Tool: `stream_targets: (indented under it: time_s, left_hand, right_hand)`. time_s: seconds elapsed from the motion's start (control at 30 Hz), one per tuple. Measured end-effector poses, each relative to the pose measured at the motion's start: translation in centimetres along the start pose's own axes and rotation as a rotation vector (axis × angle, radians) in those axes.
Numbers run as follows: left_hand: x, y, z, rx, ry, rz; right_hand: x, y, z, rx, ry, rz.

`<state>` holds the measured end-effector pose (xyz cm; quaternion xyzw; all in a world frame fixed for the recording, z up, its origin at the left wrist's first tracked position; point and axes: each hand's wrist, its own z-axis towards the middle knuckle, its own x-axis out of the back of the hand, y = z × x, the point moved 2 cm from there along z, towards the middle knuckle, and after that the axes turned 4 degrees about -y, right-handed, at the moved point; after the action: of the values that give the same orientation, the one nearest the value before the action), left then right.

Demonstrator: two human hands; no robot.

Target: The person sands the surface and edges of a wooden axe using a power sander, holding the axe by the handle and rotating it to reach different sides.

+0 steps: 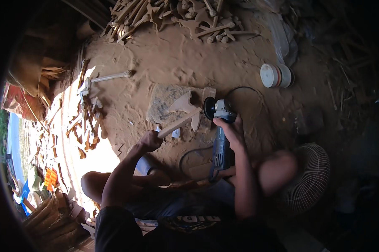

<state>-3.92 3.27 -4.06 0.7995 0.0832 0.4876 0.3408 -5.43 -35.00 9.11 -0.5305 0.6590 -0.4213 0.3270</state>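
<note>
My left hand (150, 141) is closed round the lower end of an axe-shaped piece of wood (179, 123). Its straight handle slants up to the right, and its curved head lies over a flat, dusty block (162, 100). In my right hand (235, 130) is an angle grinder (222, 145), held upright with the fingers wrapped round its body just below the metal head. The grinder's dark round disc (209, 108) stands at the upper end of the handle, very near the wood. Whether disc and wood touch I cannot tell.
Many carved wooden pieces (160, 17) are heaped at the far side, with more (88, 119) scattered left. A white tub (275, 76) lies on its side at the right, near a plastic bag (284, 42). By my right knee is a fan's wire guard (309, 178). The grinder's cord (185, 156) curves across the dusty ground.
</note>
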Motion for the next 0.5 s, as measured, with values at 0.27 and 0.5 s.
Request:
stream_targets:
  time_s: [0.27, 0.5]
  left_hand:
    - [0.0, 1.1, 0.4, 0.003, 0.005, -0.004]
    - [-1.3, -1.5, -0.7, -0.151, 0.133, 0.134]
  right_hand:
    - [0.8, 1.8, 1.2, -0.06, 0.014, -0.084]
    - [1.1, 2.5, 0.9, 0.045, 0.143, -0.254]
